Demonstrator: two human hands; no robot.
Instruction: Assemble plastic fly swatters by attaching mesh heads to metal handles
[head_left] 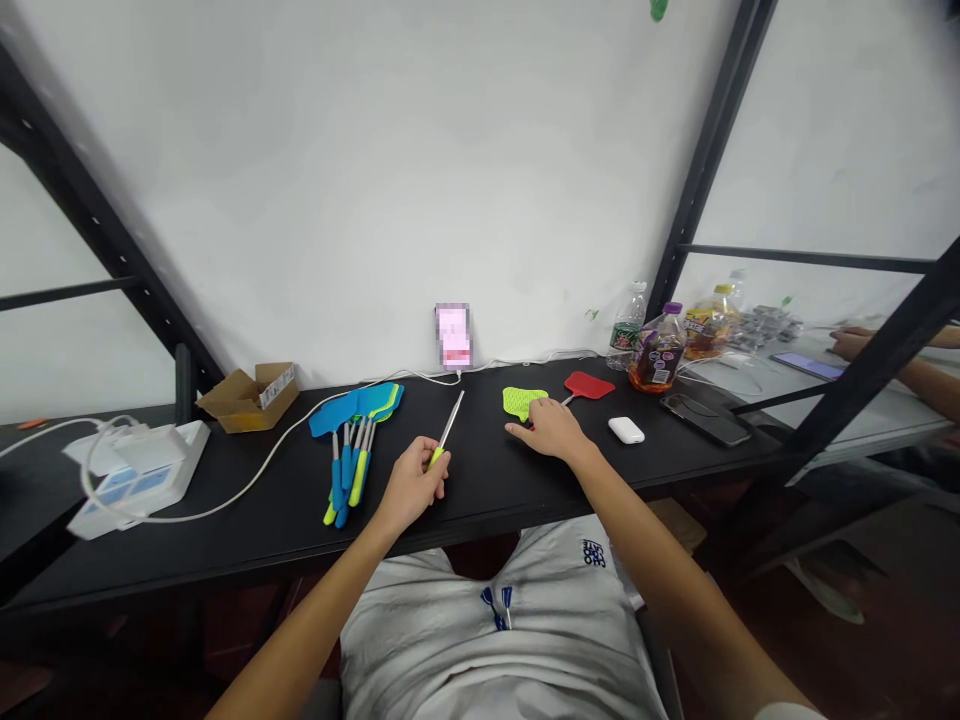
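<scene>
My left hand (411,484) is closed round the yellow-green grip of a metal swatter rod (451,424), which points up and away over the black table (225,520). My right hand (550,428) rests palm down, fingers together, at the near edge of a loose yellow-green swatter head (520,400). A red swatter head (589,385) lies just right of it. To the left lies a pile of several finished swatters (358,430) with blue and yellow-green heads and handles.
A phone (453,336) leans on the wall with a white cable. A cardboard box (250,396) and white boxes (142,470) sit at left. White earbud case (625,430), dark phone (705,418) and bottles (658,350) at right. Another person's hands (855,343) far right.
</scene>
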